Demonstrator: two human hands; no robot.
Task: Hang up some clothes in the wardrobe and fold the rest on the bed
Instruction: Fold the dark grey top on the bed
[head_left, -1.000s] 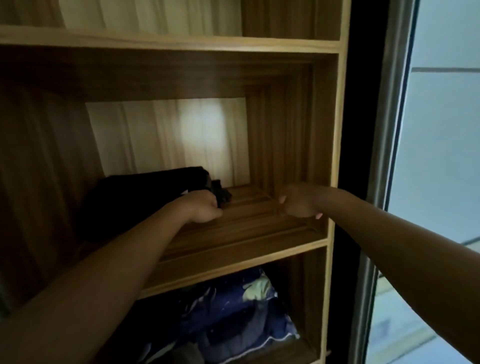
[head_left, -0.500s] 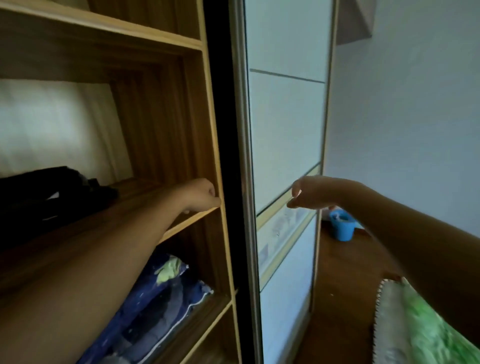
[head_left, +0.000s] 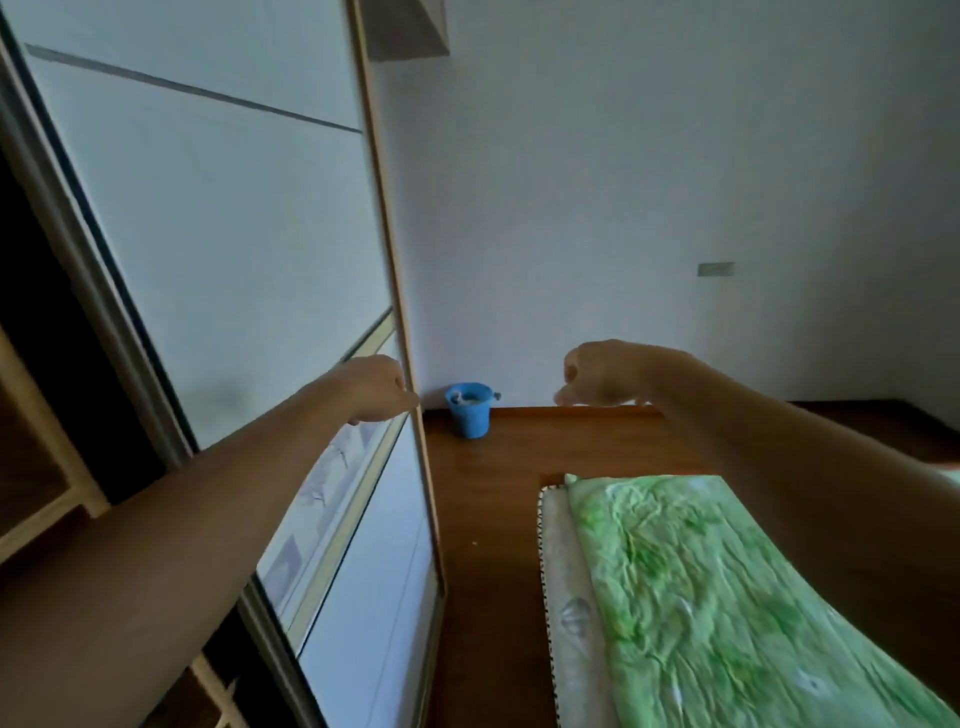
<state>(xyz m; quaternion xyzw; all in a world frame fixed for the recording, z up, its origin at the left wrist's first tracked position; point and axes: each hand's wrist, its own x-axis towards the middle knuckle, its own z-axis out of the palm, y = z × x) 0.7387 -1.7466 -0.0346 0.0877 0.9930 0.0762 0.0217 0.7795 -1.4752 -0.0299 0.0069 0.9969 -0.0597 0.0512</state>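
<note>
- Between steps now: turned away from the open part of the wardrobe (head_left: 49, 462), facing its sliding door (head_left: 208, 234) and the bed (head_left: 727, 597).
- Left hand (head_left: 376, 389): curled into a fist, holding nothing, up in front of the right edge of the sliding door. Cannot tell if touching it.
- Right hand (head_left: 597, 374): fingers hanging loose and a little bent, holding nothing, up in the air over the floor (head_left: 493, 545), past the far corner of the bed.
- No clothes to see right now: none in either hand, none on the part of the bed in view.
- Probably next: keep turning right, with only the left edge and far corner of the bed showing so far.
- Then: find the next piece of clothing, reach down and grab it. After that, hang it up or fold it flat on the green cover.
- Different from one second ago: back then, both hands on a wooden shelf, the left one right beside a dark folded piece of clothing. Now shelf and dark clothing gone from view, off to the left.
- Different from half a second ago: much more of the green cover showing, and the blue bucket (head_left: 468, 410) now in plain view by the wall.
- Same as before: both hands empty, both arms stretched out.
</note>
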